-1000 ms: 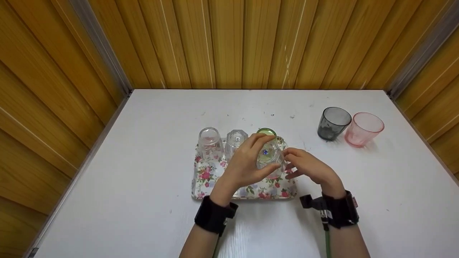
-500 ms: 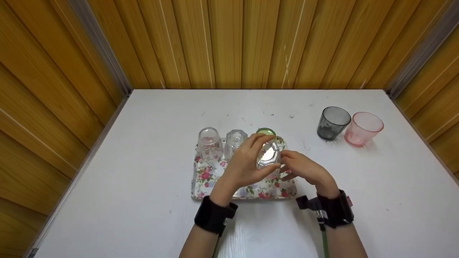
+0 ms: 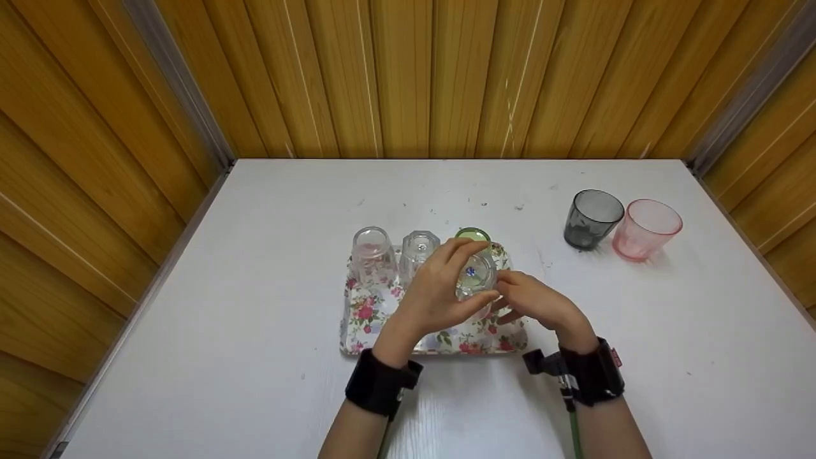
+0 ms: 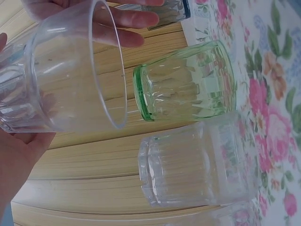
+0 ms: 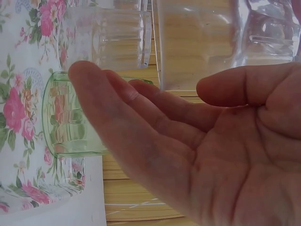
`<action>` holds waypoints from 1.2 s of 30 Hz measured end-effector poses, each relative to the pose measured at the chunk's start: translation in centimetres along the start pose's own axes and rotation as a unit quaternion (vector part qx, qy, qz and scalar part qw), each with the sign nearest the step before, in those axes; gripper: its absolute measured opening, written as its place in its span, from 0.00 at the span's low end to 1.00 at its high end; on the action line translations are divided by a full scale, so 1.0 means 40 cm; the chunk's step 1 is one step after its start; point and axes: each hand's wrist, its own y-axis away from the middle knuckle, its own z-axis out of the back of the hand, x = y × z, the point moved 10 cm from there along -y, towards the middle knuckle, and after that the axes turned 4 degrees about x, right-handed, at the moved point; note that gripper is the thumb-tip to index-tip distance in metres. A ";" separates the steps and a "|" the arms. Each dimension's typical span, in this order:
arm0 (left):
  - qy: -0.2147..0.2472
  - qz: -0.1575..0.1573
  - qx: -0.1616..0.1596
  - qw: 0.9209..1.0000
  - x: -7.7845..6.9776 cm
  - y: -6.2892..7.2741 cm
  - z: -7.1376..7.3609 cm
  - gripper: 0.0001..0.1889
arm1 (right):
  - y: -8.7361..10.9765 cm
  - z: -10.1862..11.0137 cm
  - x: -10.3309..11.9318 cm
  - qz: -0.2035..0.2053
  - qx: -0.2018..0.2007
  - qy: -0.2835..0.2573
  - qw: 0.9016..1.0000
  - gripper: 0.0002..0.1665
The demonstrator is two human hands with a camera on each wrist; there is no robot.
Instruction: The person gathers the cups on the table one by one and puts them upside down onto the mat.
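In the head view my left hand grips a clear glass from its left side, over the right part of a floral tray. The left wrist view shows this glass held mouth-down, its rim above the tray surface. My right hand is close to the right side of the glass, fingers loosely bent; whether they touch it I cannot tell. In the right wrist view the palm holds nothing. An upturned green glass and a clear faceted glass stand on the tray.
Another upturned clear glass stands at the tray's back left corner. A grey glass and a pink glass are upright on the white table at the right. Yellow slatted panels rise behind the table.
The right hand has moved a little leftward, closer to the held glass. That glass has turned slightly within the left hand, which has stayed nearly still.
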 end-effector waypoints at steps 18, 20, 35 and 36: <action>-0.025 0.084 0.113 0.990 0.035 0.014 -0.017 0.29 | 0.067 0.188 -0.035 -0.002 -0.141 0.058 0.988 0.24; -0.027 0.098 0.127 0.987 0.044 0.017 -0.016 0.30 | 0.072 0.213 -0.045 -0.001 -0.171 0.060 0.984 0.24; -0.016 0.254 0.208 0.945 0.151 0.086 0.038 0.33 | 0.109 0.312 -0.097 -0.034 -0.315 0.093 0.944 0.30; -0.018 0.260 0.209 0.943 0.156 0.090 0.043 0.32 | 0.109 0.313 -0.097 -0.033 -0.315 0.095 0.944 0.30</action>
